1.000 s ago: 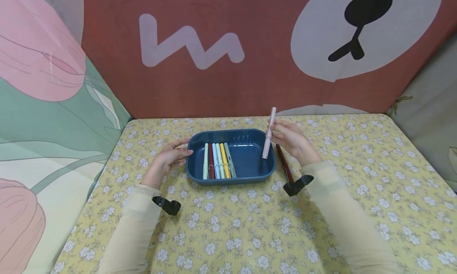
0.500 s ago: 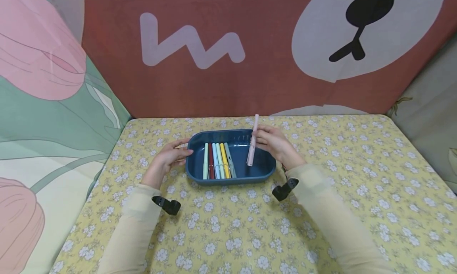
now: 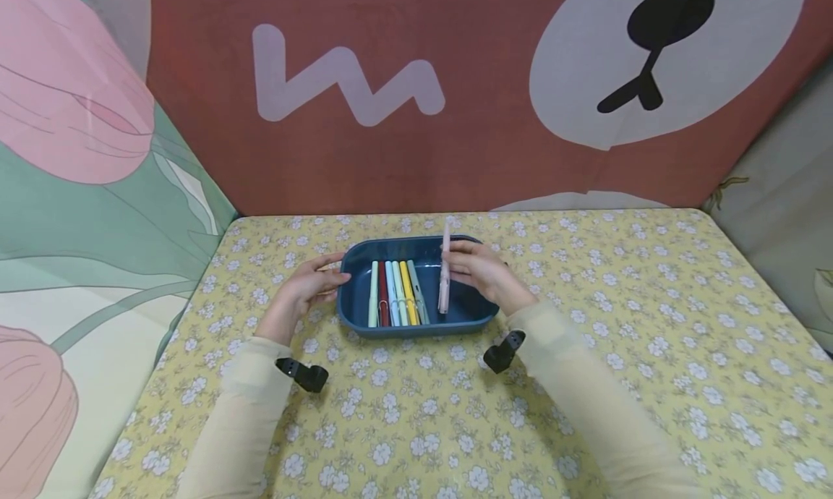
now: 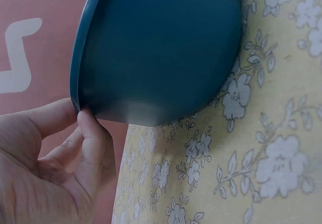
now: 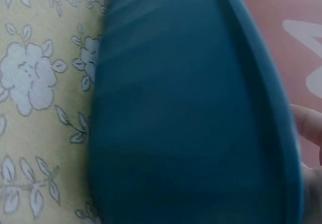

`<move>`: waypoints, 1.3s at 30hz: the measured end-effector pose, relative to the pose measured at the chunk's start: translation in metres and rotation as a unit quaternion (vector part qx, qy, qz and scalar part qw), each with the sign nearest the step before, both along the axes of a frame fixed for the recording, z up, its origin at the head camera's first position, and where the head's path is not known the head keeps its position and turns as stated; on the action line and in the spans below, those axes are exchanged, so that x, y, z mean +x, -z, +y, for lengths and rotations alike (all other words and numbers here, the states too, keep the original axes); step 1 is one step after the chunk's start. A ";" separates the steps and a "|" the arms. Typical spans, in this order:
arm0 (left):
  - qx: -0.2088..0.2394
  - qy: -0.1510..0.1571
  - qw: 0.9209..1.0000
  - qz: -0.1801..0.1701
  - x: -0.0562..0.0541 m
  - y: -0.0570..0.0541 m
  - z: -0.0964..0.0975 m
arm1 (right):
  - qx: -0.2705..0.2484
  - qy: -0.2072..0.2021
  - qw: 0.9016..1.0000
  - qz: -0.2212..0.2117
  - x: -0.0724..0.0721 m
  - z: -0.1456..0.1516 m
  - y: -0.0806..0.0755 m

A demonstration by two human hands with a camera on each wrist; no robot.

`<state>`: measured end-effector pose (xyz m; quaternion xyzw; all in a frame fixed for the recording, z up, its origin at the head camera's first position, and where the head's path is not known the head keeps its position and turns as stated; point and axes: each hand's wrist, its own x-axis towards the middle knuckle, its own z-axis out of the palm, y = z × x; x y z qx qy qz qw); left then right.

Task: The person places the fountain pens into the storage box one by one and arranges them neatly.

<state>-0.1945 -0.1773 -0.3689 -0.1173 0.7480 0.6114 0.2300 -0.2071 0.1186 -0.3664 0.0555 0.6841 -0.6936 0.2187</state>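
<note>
A dark blue tray sits on the table. My left hand pinches its left rim between thumb and fingers, which the left wrist view shows close up. Over the tray's right half, my right hand holds a pale pink pen, nearly upright, its lower end down inside the tray. Several pens lie side by side in the left half: a pale green pen, a dark red pen, light blue pens, a yellow pen and a grey-green pen. The tray wall hides the pink pen in the right wrist view.
A yellow floral cloth covers the table. Behind its far edge hangs a red-brown backdrop with a printed animal face. Patterned fabric hangs at the left side.
My right hand has carried the pink pen left and down, from the tray's right rim into the tray. It now hides the dark red pen lying right of the tray. My left hand has stayed put.
</note>
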 end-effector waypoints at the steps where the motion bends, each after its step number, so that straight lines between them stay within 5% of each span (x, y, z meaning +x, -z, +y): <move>1: 0.000 0.000 1.000 0.000 0.000 0.000 0.000 | 0.000 0.001 1.000 -0.004 0.000 -0.001 0.001; 24: -0.006 -0.001 1.000 -0.003 0.000 0.000 0.000 | 0.037 0.007 0.997 -0.069 0.005 -0.018 0.016; 39: -0.003 -0.001 1.000 -0.008 0.000 -0.002 0.001 | 0.073 -0.022 0.995 -0.057 0.004 -0.025 0.022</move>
